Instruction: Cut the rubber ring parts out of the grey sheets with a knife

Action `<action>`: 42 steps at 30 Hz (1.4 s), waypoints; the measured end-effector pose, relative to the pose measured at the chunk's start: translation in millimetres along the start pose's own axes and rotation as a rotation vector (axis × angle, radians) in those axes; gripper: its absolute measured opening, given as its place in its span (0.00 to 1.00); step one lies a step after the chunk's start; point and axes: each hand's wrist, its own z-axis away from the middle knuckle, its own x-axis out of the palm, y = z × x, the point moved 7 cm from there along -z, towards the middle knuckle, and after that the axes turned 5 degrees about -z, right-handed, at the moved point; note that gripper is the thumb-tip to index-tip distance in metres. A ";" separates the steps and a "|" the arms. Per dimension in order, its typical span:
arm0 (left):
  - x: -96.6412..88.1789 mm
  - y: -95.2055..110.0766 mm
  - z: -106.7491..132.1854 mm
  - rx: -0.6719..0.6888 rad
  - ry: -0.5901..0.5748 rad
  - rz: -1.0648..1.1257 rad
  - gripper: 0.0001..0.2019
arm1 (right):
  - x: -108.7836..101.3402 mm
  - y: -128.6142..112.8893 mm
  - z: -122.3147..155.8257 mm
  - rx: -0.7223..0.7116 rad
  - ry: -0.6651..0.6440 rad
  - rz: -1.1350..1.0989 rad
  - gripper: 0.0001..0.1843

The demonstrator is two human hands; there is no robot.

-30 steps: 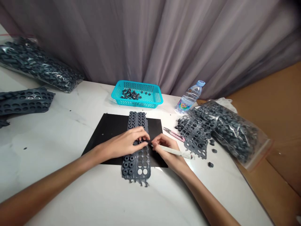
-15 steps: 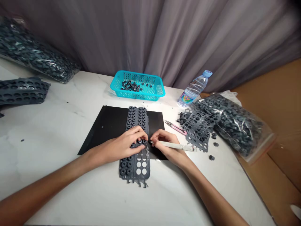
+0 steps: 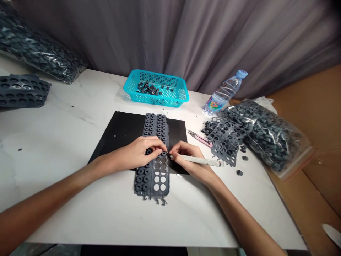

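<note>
A long grey rubber strip (image 3: 153, 174) full of small rings lies across a black mat (image 3: 121, 133) on the white table. Several holes at its near right end are empty. My left hand (image 3: 142, 153) presses on the strip's middle, its fingertips pinched on a small ring (image 3: 163, 153). My right hand (image 3: 186, 156) sits just right of the strip and grips a white pen-like tool (image 3: 198, 161), whose tip points at that same ring.
A turquoise basket (image 3: 157, 93) holding loose rings stands behind the mat. A water bottle (image 3: 225, 92), pink snips (image 3: 199, 138), an emptied strip (image 3: 222, 140) and a bag of rings (image 3: 266, 137) lie at the right. More strips (image 3: 22, 90) and another bag (image 3: 39, 49) lie at the left.
The view has tilted so the table sits higher in frame. My hands stay on the same spot of the strip, with the left fingers curling tighter on a ring.
</note>
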 end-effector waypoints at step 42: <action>-45.8 -31.8 -2.6 -0.192 0.452 0.807 0.09 | -9.2 -0.2 -0.4 0.036 0.108 -0.129 0.06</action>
